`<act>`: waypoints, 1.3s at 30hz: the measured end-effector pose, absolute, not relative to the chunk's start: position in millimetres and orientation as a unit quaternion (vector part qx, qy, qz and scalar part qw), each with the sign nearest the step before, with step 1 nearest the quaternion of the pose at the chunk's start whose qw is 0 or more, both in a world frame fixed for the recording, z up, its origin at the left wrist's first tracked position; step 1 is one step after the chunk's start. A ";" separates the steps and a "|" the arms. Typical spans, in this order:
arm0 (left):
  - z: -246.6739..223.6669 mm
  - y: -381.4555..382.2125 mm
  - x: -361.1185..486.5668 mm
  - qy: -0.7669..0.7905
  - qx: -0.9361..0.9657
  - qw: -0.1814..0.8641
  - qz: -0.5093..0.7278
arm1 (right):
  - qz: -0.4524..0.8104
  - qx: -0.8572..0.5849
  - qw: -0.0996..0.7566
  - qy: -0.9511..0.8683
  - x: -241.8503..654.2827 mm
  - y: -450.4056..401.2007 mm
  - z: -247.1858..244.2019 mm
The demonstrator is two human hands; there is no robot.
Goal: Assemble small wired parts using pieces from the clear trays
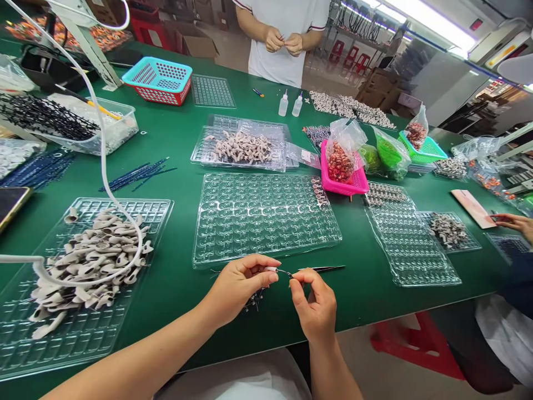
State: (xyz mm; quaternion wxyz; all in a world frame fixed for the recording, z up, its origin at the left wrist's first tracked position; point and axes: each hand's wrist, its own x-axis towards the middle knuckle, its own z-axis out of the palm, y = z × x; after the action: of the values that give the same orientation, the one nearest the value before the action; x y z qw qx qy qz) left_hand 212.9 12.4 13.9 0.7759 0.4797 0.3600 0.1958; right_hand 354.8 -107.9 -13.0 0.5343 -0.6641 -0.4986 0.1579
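Between the thumb and fingers of my left hand is a small whitish plastic housing. A thin dark wire runs from it to my right hand, whose thumb and forefinger pinch its far end. Partly hidden under my left hand lies a little heap of small dark parts with leads. Dark tweezers rest on the table just behind my right hand. Beyond both hands lies a clear moulded tray, with several small housings in its right-hand column.
At left, beige housings pile on a clear tray, crossed by a white cable. Farther back are more housings, a pink basket and two bottles. A co-worker stands opposite; another's hand is at right.
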 end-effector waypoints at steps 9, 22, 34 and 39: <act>13.9 11.2 208.9 0.368 0.683 0.596 0.208 | 0.081 -0.654 0.503 -0.560 354.1 -103.7 -12.5; 3.8 13.4 204.7 0.268 0.803 0.469 0.253 | 0.087 -0.659 0.462 -0.588 353.2 -101.5 -10.4; 10.8 13.1 207.3 0.286 0.745 0.565 0.208 | 0.111 -0.653 0.497 -0.561 354.6 -103.2 -9.9; 13.1 12.6 209.6 0.299 0.697 0.626 0.184 | 0.119 -0.638 0.510 -0.565 354.3 -104.9 -10.6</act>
State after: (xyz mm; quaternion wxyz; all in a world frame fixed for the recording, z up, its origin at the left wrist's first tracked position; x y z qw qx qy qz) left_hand 209.6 12.6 13.1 0.6255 0.6969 0.2988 0.1839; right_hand 354.3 -104.9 -10.6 0.5096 -0.6379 -0.5650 0.1187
